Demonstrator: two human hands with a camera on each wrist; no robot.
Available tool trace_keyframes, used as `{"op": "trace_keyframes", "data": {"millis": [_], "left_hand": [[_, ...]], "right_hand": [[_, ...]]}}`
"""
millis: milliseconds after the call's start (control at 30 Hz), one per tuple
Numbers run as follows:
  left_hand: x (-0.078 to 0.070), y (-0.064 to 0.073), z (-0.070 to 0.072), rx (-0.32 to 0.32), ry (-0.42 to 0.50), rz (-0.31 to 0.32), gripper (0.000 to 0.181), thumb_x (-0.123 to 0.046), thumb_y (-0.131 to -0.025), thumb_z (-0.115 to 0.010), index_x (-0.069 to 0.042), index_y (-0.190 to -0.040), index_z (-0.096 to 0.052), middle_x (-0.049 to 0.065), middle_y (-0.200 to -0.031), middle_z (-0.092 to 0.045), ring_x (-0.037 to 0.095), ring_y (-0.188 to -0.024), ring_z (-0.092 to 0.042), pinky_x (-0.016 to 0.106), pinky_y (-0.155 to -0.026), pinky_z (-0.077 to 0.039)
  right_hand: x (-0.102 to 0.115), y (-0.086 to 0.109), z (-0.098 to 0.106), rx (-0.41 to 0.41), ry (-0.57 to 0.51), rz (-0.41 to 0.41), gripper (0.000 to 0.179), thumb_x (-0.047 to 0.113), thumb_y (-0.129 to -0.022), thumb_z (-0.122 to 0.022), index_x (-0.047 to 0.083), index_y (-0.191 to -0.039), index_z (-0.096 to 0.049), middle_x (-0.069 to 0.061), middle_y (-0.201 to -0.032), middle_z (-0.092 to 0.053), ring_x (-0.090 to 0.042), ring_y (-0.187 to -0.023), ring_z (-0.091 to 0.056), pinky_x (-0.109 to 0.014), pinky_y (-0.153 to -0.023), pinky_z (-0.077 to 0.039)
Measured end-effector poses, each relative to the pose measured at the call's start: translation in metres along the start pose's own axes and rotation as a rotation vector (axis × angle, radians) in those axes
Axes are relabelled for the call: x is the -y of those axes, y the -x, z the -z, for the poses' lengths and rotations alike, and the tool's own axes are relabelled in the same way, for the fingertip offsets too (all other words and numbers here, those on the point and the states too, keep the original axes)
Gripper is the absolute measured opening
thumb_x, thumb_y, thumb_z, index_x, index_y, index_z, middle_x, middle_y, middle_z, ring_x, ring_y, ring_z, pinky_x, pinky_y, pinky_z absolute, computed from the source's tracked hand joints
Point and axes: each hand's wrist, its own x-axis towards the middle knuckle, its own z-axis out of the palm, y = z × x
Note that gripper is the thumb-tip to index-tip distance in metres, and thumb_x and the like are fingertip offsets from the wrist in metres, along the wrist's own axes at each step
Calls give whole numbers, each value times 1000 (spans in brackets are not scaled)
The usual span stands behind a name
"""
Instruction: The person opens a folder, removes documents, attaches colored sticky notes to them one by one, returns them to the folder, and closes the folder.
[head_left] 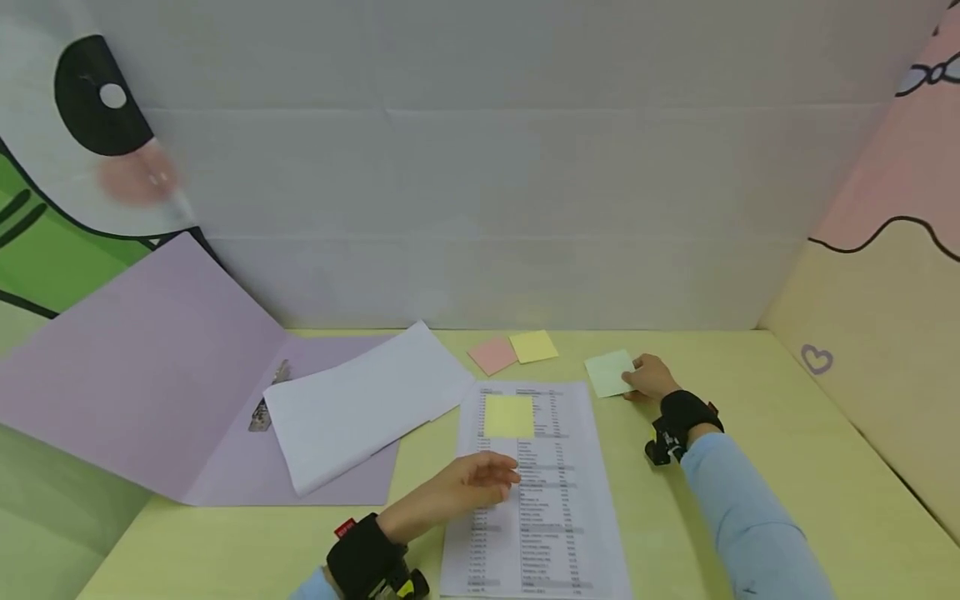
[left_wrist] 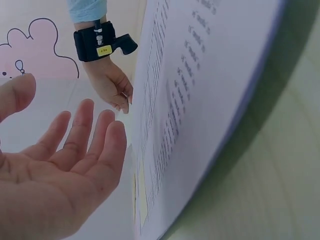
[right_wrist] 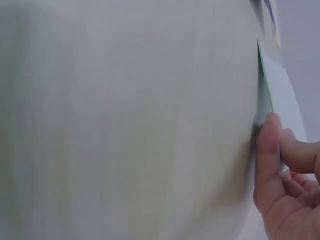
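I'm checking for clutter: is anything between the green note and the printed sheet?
Nothing visible: only a strip of tabletop separates the green note in the right hand from the printed sheet. The left hand hovers over the sheet's left side.

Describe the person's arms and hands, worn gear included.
The left hand and right hand are bare. The sleeves are light blue. Each wrist wears a wide black band with a red tag and a small black camera; yellow labels show too.

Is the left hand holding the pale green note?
No, the right hand pinches the pale green note, while the left hand holds nothing.
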Motion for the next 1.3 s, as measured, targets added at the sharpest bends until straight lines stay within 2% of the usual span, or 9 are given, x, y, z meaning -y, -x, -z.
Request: {"op": "trace_keyframes", "data": {"millis": [133,233,367,600,767,867,1000,1067,1300], "left_hand": [[0,-3,1,-3,22,11,42,-31,-93,-52,-6,-128,-49,9,-124,-55,22,-114,-51,35,-93,-42],[0,-5,1,-9,52,-4,38,-31,-95,-49,-7,-124,-53,10,-124,-55,23,-114,-50,35,-95,-41],[-2,-8,2,-31,94,-34,39,-31,-96,-46,-5,-123,-54,11,-125,-55,22,-115,-51,35,-98,-41],[-13,-18,7,-90,178,-75,51,-41,-97,-37,-5,-132,-45,16,-134,-47,23,-121,-49,35,-102,-38],[-28,-30,8,-123,395,-129,55,-42,-100,-24,-1,-134,-38,13,-133,-46,21,-120,-49,31,-101,-39],[-37,-35,6,-98,560,-153,59,-44,-100,-13,0,-129,-38,5,-121,-50,14,-111,-50,29,-97,-39],[-47,-35,-1,-35,667,-145,66,-51,-96,-2,-5,-124,-40,-1,-109,-50,11,-101,-48,30,-90,-37],[-50,-34,-5,-21,697,-137,70,-56,-94,-2,-7,-125,-42,-1,-108,-51,11,-100,-50,29,-88,-39],[-49,-36,-9,142,857,-231,79,-62,-92,-8,-5,-138,-37,5,-125,-55,19,-113,-54,33,-94,-44]], "right_hand": [[13,24,-3,-86,-158,10,31,12,-97,-44,-18,-105,-40,-32,-99,-42,-11,-67,-60,-30,-77,-49],[25,36,-10,-121,-356,55,21,14,-97,-45,0,-84,-37,-9,-79,-36,-14,-71,-58,-37,-86,-49],[47,54,-27,-85,-468,148,21,18,-94,-51,4,-84,-39,-1,-75,-39,-11,-72,-56,-35,-90,-48],[85,93,-61,21,-484,214,21,21,-93,-54,2,-89,-45,-1,-79,-46,-13,-80,-56,-33,-85,-51],[100,124,-80,108,-467,191,29,23,-92,-55,-3,-103,-50,-7,-96,-54,-16,-89,-57,-32,-81,-52],[104,140,-92,159,-469,192,36,25,-91,-57,-5,-109,-52,-9,-101,-57,-16,-91,-59,-31,-79,-53],[106,156,-106,178,-487,190,38,27,-90,-58,-6,-108,-52,-7,-98,-60,-16,-89,-60,-29,-77,-53],[106,162,-112,172,-510,180,39,27,-89,-59,-6,-109,-51,-6,-97,-61,-16,-88,-60,-29,-77,-53],[105,173,-124,170,-558,154,44,27,-90,-58,-8,-116,-51,-6,-99,-61,-14,-87,-61,-27,-78,-53]]}}
